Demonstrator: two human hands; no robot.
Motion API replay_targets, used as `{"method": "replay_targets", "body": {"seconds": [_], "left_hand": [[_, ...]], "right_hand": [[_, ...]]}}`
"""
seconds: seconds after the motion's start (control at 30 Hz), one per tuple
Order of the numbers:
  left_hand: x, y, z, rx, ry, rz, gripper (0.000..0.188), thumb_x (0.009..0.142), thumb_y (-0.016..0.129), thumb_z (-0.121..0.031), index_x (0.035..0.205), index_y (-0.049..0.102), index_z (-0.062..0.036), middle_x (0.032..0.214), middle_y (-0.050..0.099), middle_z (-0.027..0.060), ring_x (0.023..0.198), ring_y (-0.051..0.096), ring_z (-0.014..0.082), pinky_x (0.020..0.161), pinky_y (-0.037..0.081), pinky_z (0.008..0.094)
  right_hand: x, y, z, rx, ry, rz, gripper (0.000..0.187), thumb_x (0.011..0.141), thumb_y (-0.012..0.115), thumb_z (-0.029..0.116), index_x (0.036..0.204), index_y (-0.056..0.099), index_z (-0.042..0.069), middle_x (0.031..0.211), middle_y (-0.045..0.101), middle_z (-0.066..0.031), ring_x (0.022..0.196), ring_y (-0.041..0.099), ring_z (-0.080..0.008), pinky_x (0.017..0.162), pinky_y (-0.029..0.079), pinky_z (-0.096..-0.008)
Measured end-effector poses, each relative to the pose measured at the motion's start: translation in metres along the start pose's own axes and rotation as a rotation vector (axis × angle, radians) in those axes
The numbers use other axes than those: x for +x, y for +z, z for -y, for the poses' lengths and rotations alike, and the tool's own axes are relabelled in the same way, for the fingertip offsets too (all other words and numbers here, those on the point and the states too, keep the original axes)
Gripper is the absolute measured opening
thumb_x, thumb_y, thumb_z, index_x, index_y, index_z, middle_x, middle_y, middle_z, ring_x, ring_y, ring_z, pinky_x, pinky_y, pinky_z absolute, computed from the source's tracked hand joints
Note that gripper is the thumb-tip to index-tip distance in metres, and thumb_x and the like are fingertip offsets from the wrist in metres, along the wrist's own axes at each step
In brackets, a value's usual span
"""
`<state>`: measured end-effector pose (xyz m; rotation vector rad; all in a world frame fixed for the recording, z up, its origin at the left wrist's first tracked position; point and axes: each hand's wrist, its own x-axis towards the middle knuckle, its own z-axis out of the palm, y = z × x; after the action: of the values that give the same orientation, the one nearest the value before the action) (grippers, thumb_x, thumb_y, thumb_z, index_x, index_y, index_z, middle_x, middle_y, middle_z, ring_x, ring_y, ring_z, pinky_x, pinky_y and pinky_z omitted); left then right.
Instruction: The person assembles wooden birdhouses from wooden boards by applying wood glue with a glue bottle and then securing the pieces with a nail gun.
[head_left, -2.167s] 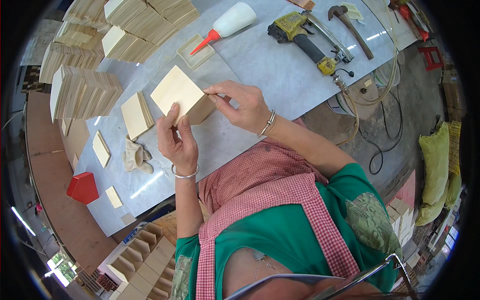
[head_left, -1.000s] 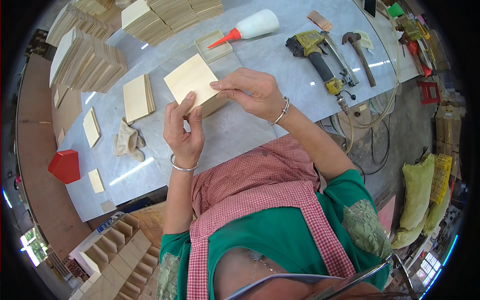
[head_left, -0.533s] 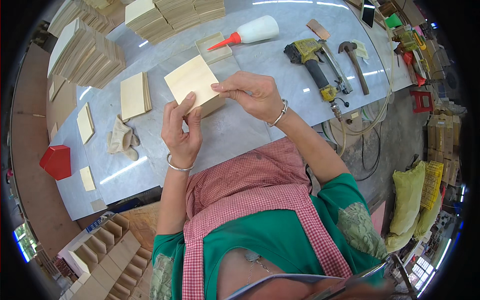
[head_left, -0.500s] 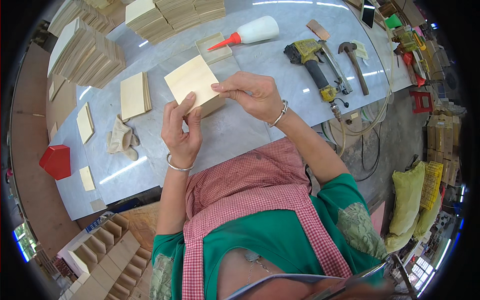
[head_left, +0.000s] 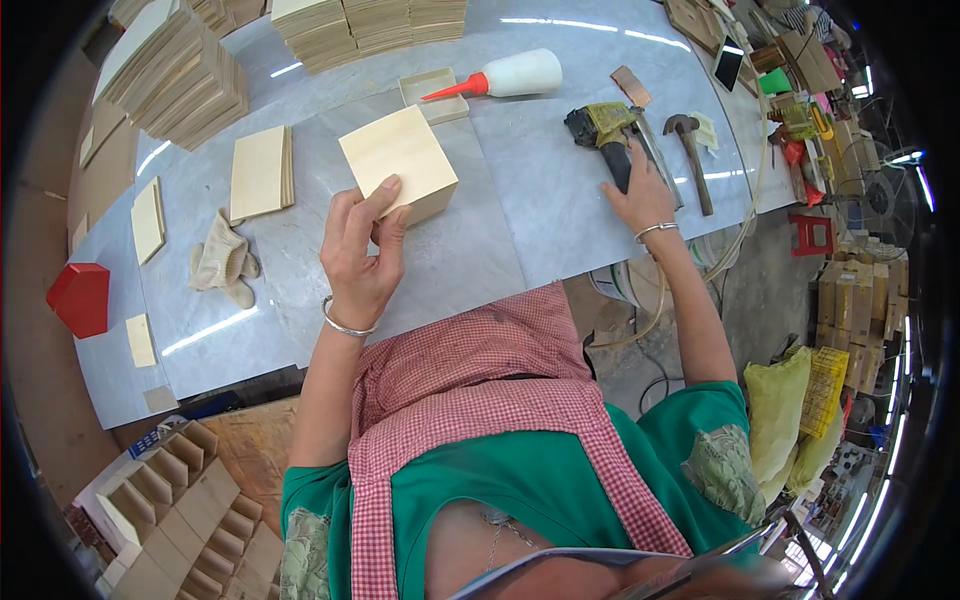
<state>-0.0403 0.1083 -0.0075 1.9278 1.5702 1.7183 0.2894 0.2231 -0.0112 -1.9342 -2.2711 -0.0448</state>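
A pale wooden box (head_left: 398, 150), smooth on top, stands on the table in front of me. My left hand (head_left: 362, 250) grips its near side, index finger on the top and thumb low against the side wall. To the right lies a nail gun (head_left: 602, 122) with a yellow-and-black body, on its side. My right hand (head_left: 645, 198) is closed about its black handle, thumb on the left and fingers on the right; the gun's lower end is hidden under the hand.
Behind the box lie a shallow tray (head_left: 440, 108) and a white glue bottle (head_left: 525, 74) with a red nozzle. A hammer (head_left: 692, 165) rests right of the gun. Wood panel stacks (head_left: 180, 85), a glove (head_left: 224, 262) and a red box (head_left: 80, 300) occupy the left.
My right hand has left the box and moved right onto the nail gun's handle. The left hand stays on the box, which now sits flatter. The whole view has shifted slightly.
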Motion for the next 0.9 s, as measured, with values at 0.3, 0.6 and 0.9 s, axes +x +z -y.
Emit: {"method": "replay_targets", "body": {"seconds": [0.3, 0.6, 0.9], "left_hand": [[-0.002, 0.0, -0.001, -0.011, -0.035, 0.007, 0.025, 0.081, 0.066, -0.002, 0.106, 0.063, -0.0022, 0.079, 0.054, 0.0075, 0.061, 0.051, 0.012, 0.051, 0.043, 0.0227], [-0.004, -0.001, 0.003, 0.004, -0.029, -0.012, 0.025, 0.081, 0.066, -0.003, 0.106, 0.063, -0.0016, 0.079, 0.053, 0.0073, 0.059, 0.05, 0.0116, 0.05, 0.042, 0.0229], [-0.003, 0.001, 0.001, -0.051, -0.026, -0.032, 0.032, 0.076, 0.067, -0.001, 0.107, 0.061, -0.0054, 0.077, 0.052, 0.008, 0.06, 0.046, 0.0162, 0.051, 0.04, 0.0276]], "right_hand": [[0.028, -0.036, 0.001, -0.014, 0.121, 0.263, 0.062, 0.069, 0.062, 0.027, 0.117, 0.041, -0.006, 0.089, 0.062, -0.027, 0.084, 0.061, -0.041, 0.077, 0.049, -0.0442], [-0.016, -0.194, 0.123, 0.867, 0.147, 0.632, 0.026, 0.074, 0.062, 0.01, 0.094, 0.051, -0.003, 0.06, 0.057, -0.0062, 0.045, 0.055, -0.0122, 0.041, 0.046, -0.0259], [-0.017, -0.198, 0.15, 0.841, 0.069, 0.816, 0.029, 0.079, 0.065, 0.021, 0.086, 0.057, -0.006, 0.059, 0.055, -0.0047, 0.046, 0.055, -0.0101, 0.041, 0.046, -0.0245]]}}
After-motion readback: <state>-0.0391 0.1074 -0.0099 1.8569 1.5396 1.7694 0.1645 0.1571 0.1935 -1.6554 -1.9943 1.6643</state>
